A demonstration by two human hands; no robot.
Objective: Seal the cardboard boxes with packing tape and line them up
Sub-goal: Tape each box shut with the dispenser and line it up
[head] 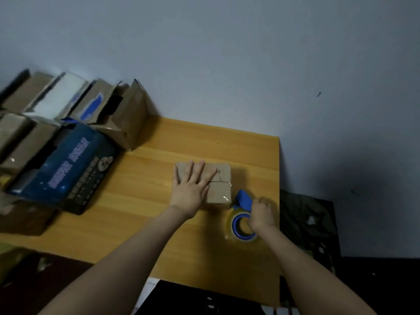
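Note:
A small brown cardboard box (221,188) lies on the wooden table (141,201), its top flaps closed and clear tape glinting along its right edge. My left hand (193,185) presses flat on the box's left half with straight, spread fingers. To the right of the box, my right hand (261,214) grips a blue tape dispenser (242,220) that carries a roll of clear packing tape. The dispenser's blue head sits at the box's near right corner.
Several cardboard boxes (122,117) stand lined up along the table's left side and back left, with a dark blue printed carton (68,169) in front of them. The table's right edge meets a dark patterned surface (306,219). A grey wall rises behind.

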